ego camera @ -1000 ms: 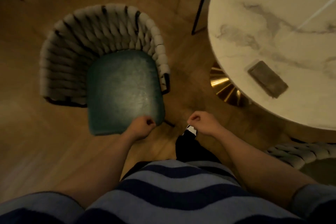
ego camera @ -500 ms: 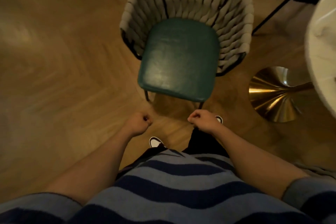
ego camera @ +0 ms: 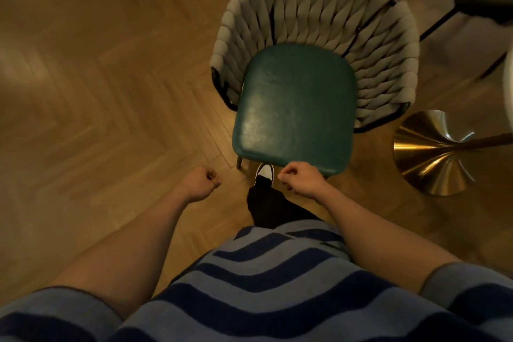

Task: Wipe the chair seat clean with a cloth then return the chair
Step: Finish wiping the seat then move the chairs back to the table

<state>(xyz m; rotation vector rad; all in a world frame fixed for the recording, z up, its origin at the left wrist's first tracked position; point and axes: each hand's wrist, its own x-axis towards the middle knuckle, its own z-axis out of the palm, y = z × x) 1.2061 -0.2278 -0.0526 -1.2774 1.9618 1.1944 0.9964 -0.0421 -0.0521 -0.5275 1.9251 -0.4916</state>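
Since half a second ago the view swung left and nearer: chair sits further right, desk almost out of frame. Left hand (ego camera: 200, 183) is a closed fist over bare floor (ego camera: 97, 91), grip holding nothing. Shoe (ego camera: 265, 171) pokes out under the seat front. Right hand (ego camera: 301, 180) is fisted too, empty, at the front edge of the green seat (ego camera: 295, 108). Chair (ego camera: 319, 8) stands beside the gold desk base (ego camera: 433, 153). No cloth visible; probably wiping not yet begun, return pending.

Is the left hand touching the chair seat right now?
Apart. The head view shows the left hand, a fist holding nothing, over bare floor, clear of the green chair seat.
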